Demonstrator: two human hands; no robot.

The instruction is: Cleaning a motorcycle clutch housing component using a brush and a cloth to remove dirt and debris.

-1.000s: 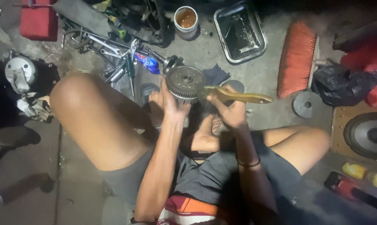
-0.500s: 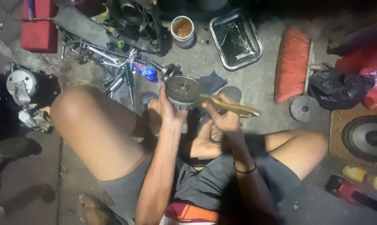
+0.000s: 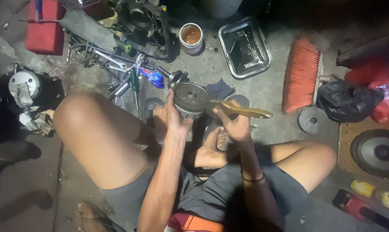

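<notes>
I sit on a concrete floor with my knees spread. My left hand (image 3: 171,117) grips a round toothed metal clutch part (image 3: 190,99) from below and holds it up in front of me. My right hand (image 3: 233,122) holds a paintbrush with a yellow-brown handle (image 3: 246,111); its bristle end lies against the right side of the round part. The handle points to the right.
Wrenches and tools (image 3: 117,68) lie at the upper left by a red box (image 3: 44,30). A cup of brown liquid (image 3: 191,36) and a black metal tray (image 3: 245,46) stand ahead. An orange broom head (image 3: 302,73), a gear (image 3: 311,119) and a speaker (image 3: 377,152) lie right.
Both hands stay on the round part and brush in much the same hold. The view has shifted a little, so the floor things sit lower in the picture.
</notes>
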